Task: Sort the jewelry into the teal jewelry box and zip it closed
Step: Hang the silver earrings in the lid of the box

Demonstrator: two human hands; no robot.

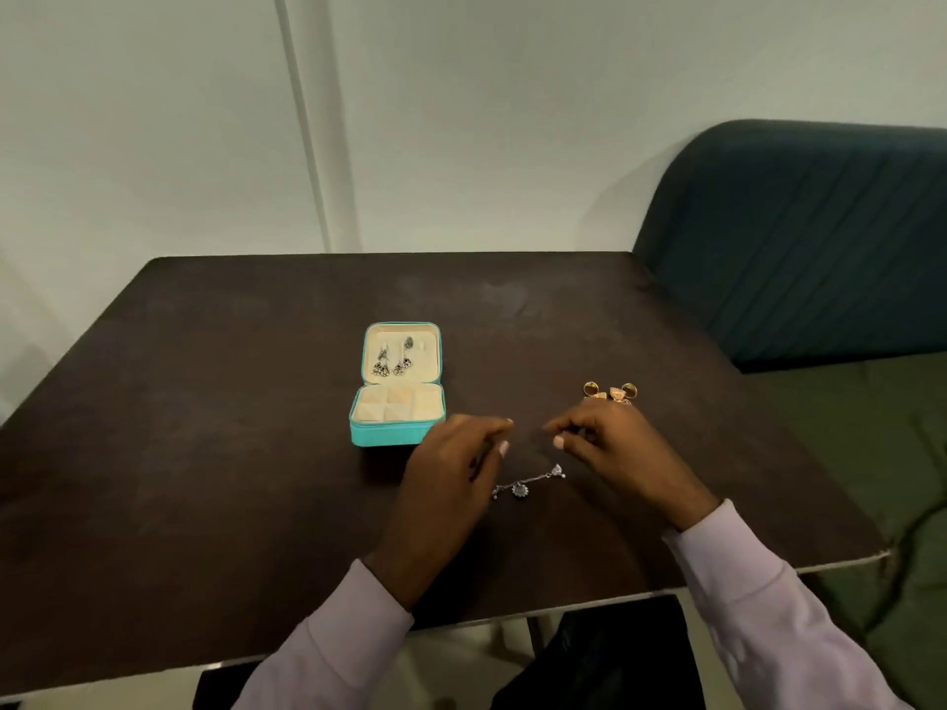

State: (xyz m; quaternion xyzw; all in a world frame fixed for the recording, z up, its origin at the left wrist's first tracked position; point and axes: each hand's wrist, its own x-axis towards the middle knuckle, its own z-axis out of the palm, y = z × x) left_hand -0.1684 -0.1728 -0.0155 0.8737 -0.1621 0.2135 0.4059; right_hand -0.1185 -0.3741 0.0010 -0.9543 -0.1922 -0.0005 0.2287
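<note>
The teal jewelry box (pixel 389 437) lies open at mid-table, its cream lid (pixel 403 331) folded back with a pair of silver drop earrings (pixel 393 358) fastened in it. Its divided cream compartments (pixel 398 403) hold nothing I can see. A silver charm chain (pixel 528 484) sags just in front of the box, between my hands. My left hand (pixel 451 468) pinches a thin strand at the chain's left end. My right hand (pixel 610 448) has its fingertips pinched above the right end; the link there is too fine to see clearly. Gold earrings (pixel 611 392) lie just beyond my right hand.
The dark brown table (pixel 205 453) has a chipped front right corner (pixel 884 553). A dark teal padded seat back (pixel 799 238) stands at the back right, with a green cushion (pixel 871 427) beside the table. A pale wall runs behind.
</note>
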